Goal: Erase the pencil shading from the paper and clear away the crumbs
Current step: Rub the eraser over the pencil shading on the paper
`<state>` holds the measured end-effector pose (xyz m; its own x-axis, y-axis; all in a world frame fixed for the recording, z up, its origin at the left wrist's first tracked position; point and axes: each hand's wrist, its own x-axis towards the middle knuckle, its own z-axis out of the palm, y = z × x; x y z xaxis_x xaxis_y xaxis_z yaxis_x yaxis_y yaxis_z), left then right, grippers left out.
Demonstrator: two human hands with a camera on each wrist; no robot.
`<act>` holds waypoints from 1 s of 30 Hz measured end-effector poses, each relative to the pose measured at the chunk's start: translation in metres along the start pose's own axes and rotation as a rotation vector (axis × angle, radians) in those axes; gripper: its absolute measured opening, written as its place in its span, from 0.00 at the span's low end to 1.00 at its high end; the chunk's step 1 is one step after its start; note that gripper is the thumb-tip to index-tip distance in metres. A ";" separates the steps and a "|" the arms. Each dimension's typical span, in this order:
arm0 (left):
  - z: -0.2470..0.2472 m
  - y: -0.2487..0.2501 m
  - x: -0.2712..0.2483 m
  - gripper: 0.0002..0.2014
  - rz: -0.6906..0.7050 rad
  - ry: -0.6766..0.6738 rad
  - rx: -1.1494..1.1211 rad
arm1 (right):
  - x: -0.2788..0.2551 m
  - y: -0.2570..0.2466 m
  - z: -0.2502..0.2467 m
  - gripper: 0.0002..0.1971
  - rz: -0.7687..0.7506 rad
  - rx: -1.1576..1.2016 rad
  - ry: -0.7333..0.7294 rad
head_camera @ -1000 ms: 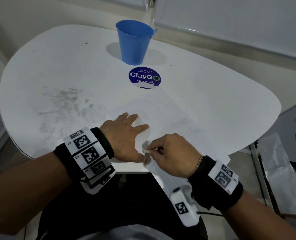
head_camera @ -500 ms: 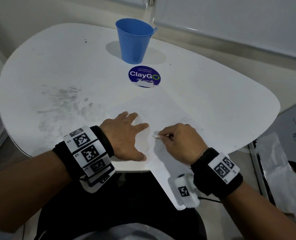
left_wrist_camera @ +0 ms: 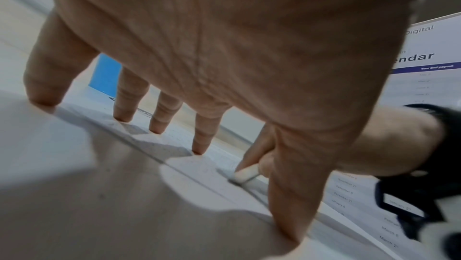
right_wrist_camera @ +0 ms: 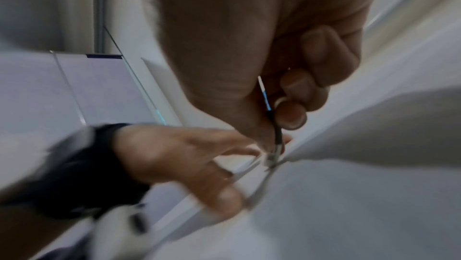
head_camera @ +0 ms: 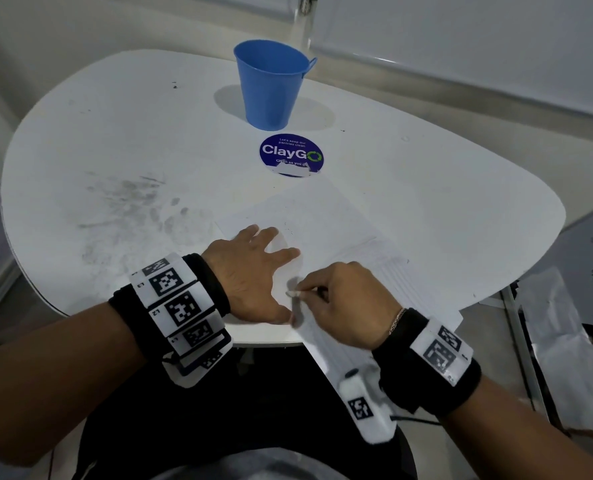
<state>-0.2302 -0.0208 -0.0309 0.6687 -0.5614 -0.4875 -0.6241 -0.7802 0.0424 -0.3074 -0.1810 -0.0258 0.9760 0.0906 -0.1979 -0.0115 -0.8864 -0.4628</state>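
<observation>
One cup (head_camera: 270,85): seen upright in the head view, beyond the paper (head_camera: 322,220); its contents cannot be told.
Left hand (head_camera: 250,275): spread flat, the paper pressed down.
Left wrist: eraser (left_wrist_camera: 245,173) is shown tip-down on the paper.
Right hand (right_wrist_camera: 249,47): eraser pinched; view blurred.

This is looking like an office pantry. A round sticker (head_camera: 291,155) on the white tabletop (head_camera: 115,140) is reading "ClayGo" and "Let's keep our pantries clean". A printed sheet (left_wrist_camera: 424,78) with the words "Digital" and "payout" is showing beside it.
</observation>
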 end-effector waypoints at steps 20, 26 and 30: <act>-0.001 0.000 0.001 0.49 0.002 -0.012 0.009 | 0.002 0.006 -0.004 0.08 0.057 0.052 -0.023; -0.001 -0.001 0.001 0.49 0.001 -0.010 0.001 | 0.007 0.016 -0.008 0.10 0.121 -0.005 0.119; -0.001 -0.001 0.002 0.50 0.000 -0.019 0.004 | 0.002 0.006 -0.007 0.09 0.074 0.022 -0.010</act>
<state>-0.2278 -0.0215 -0.0308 0.6609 -0.5563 -0.5037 -0.6260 -0.7789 0.0389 -0.3045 -0.1896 -0.0232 0.9700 0.0297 -0.2414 -0.0888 -0.8808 -0.4650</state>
